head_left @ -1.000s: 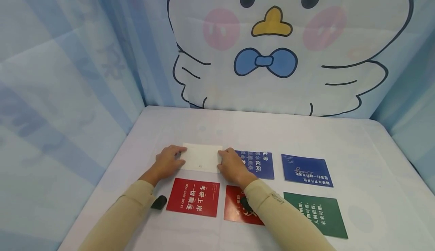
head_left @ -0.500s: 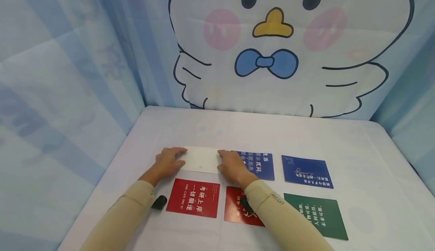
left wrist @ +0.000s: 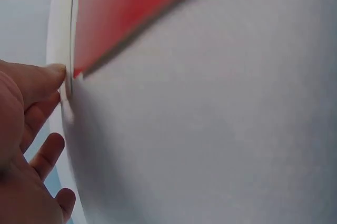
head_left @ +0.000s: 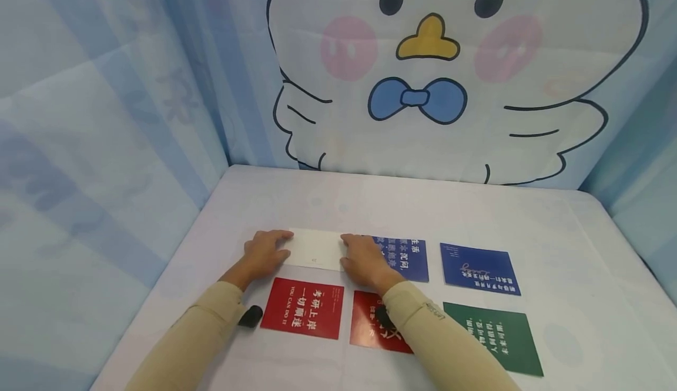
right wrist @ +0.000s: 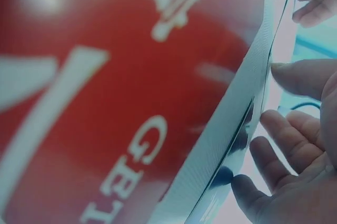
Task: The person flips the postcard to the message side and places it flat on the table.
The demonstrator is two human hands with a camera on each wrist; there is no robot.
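At ends of pale card (head_left: 317,250): left hand (head_left: 262,254), right hand (head_left: 366,261) half-curled, gripping edges.

Cream card (head_left: 316,249) looks like plain matt paper to me, while the red card (head_left: 303,308) on its near side seems to be smooth coated stock and the second red card (head_left: 366,323), near and to the cream one's right, is properly glossy with a bright glare up close. Table covering (head_left: 582,250) under the cream card looks like matt white cloth, and the backdrop (head_left: 349,135) beyond that card is lightly creased printed fabric. Sleeves (head_left: 195,329) nearside of it: dull cloth too.
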